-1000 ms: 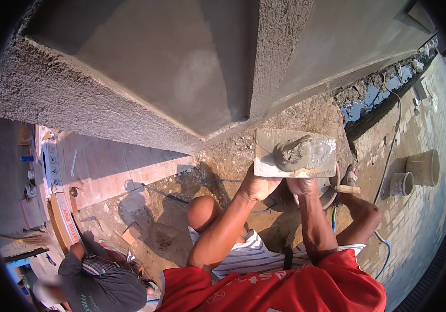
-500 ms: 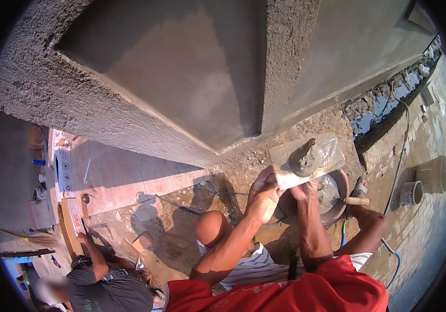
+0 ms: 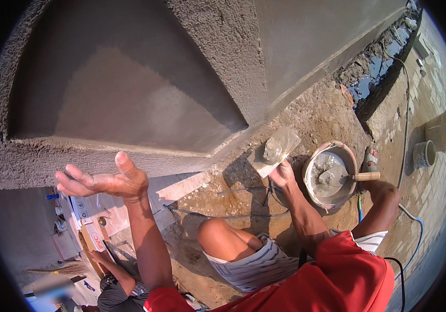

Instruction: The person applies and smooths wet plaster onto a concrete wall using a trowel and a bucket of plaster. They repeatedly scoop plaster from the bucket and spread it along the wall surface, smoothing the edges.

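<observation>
My left hand (image 3: 109,182) is raised beside the rough cement edge of the wall (image 3: 67,164). Its fingers are spread and nothing is in them; whether it touches the edge I cannot tell. My right hand (image 3: 283,175) grips a flat mortar board (image 3: 259,162) from below. A lump of wet grey mortar (image 3: 273,149) sits on the board. Right of that hand, a round tub (image 3: 310,196) on the ground holds more wet mortar. A trowel with a wooden handle (image 3: 367,177) lies across the tub's rim, its blade on the mortar.
Two buckets (image 3: 423,154) stand on the paving at the right. A hose (image 3: 408,104) runs past them, and a trench with dark water (image 3: 371,78) lies at the upper right. A co-worker (image 3: 121,281) is at the lower left near long cartons (image 3: 96,239).
My left hand has let go of the mortar board and moved left and up to the wall's edge. My right hand still holds the board, now further left and nearer the ground.
</observation>
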Demonstrator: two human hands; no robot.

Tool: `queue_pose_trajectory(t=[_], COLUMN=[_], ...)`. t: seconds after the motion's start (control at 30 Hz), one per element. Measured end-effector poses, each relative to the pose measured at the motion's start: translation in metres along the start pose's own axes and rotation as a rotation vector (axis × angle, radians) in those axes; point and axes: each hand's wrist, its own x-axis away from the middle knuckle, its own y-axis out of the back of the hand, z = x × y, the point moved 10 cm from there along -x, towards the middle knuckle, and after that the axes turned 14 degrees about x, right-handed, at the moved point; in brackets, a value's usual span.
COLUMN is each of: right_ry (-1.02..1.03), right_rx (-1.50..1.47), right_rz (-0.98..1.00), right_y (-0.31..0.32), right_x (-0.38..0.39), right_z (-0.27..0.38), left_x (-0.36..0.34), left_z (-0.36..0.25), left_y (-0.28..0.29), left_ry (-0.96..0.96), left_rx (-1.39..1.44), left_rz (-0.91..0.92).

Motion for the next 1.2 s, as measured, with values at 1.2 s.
queue_pose_trajectory(t=[1.2], right_ry=[0.131], right_rx=[0.178], right_rz=[-0.459], right_y=[0.061], right_x=[-0.087], right_z=[-0.005], left_x=[0.01], left_z=[0.007], left_y=[-0.014], left_ry=[-0.017], left_rx=[-0.137], left_rz=[-0.03])
